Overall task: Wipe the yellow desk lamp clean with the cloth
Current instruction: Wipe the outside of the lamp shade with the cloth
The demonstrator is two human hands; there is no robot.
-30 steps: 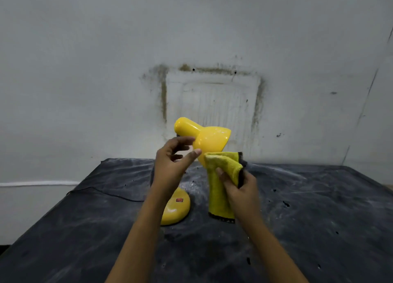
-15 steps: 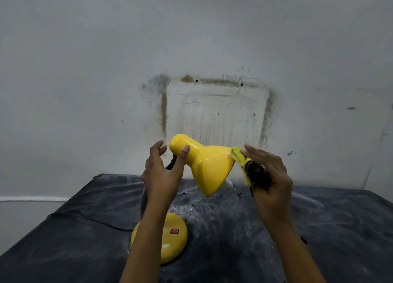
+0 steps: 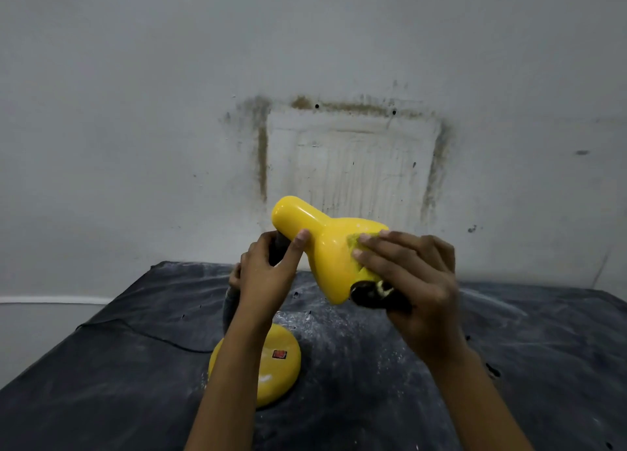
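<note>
1. half a second ago the right hand (image 3: 417, 281) held the bunched cloth (image 3: 356, 247) at the rim of the shade. now it lies over the shade's near flank with the cloth flattened beneath it.
2. i read this as the wiping stroke on the shade under way. the base and neck look not yet wiped.
3. the right hand's fingers are spread and nearly straight, pressing the cloth onto the shade. a dark-edged wad of cloth shows below the palm, and the thumb is hidden.
4. the left hand (image 3: 268, 274) has stayed at the narrow end of the shade. its thumb lies along the yellow neck and its fingers curl round behind, gripping it to steady the lamp.
5. the yellow desk lamp (image 3: 325, 257) has its shade (image 3: 305, 220) tilted, mouth down toward the right. its round base (image 3: 271, 372) with the red switch (image 3: 280, 354) rests on the dusty dark table cover (image 3: 101, 383).
6. a thin cord (image 3: 152, 337) runs left from the base.
7. behind is a grey wall (image 3: 135, 111) with a stained rectangular mark.
</note>
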